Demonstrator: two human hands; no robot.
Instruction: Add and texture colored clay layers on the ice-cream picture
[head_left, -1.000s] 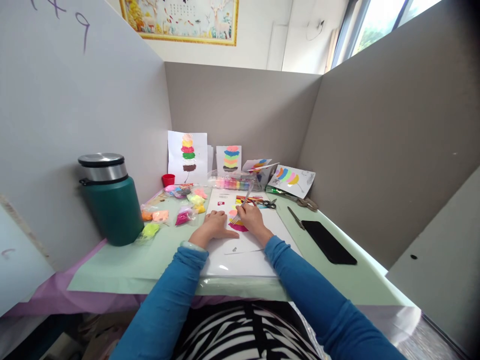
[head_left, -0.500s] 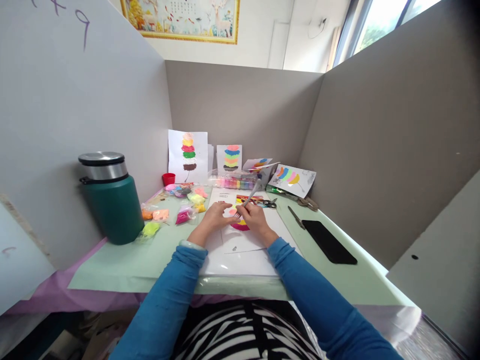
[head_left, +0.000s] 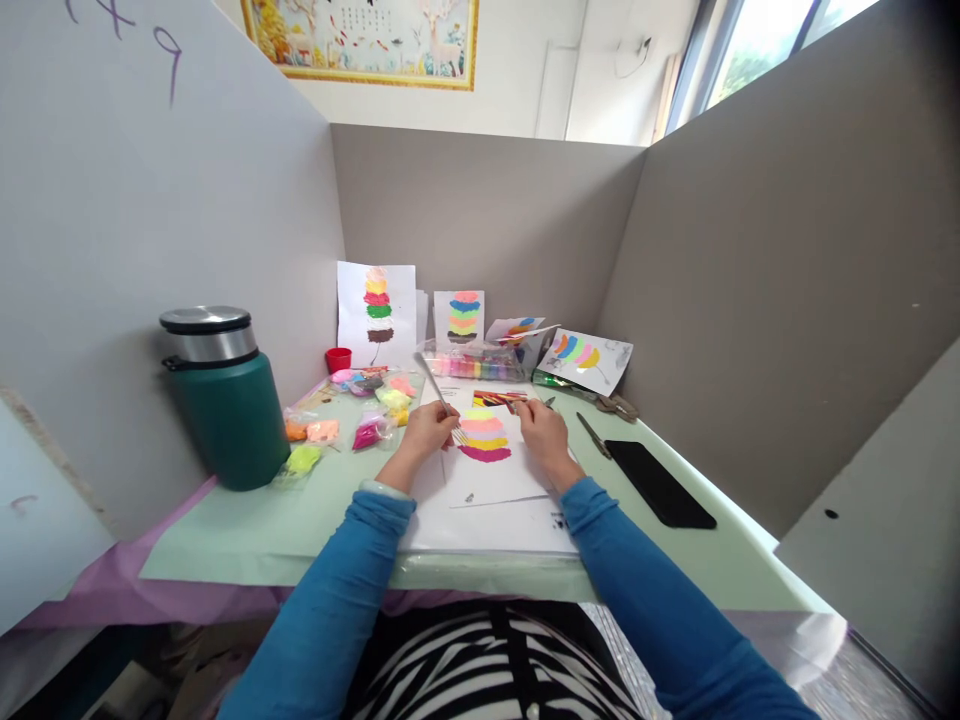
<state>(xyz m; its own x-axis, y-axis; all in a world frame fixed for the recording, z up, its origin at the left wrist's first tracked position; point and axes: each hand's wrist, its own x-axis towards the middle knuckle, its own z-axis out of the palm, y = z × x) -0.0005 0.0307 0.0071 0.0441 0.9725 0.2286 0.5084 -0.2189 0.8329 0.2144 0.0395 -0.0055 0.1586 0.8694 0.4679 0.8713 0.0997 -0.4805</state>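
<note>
The person's left hand [head_left: 429, 430] pinched a metal fork [head_left: 433, 380] between thumb and fingers, its handle slanting up and away, its tines low beside the left end of the colored stripes [head_left: 484, 440]. These lay between the two hands on a white paper sheet [head_left: 499, 482], running from yellow-green through pink and yellow to magenta nearest the person. The right hand [head_left: 546, 436] was just right of the stripes, near the colored pencils [head_left: 495, 398], its fingers bent close together; whether they gripped anything could not be told. A green insulated bottle [head_left: 229, 420] stood at far left.
</note>
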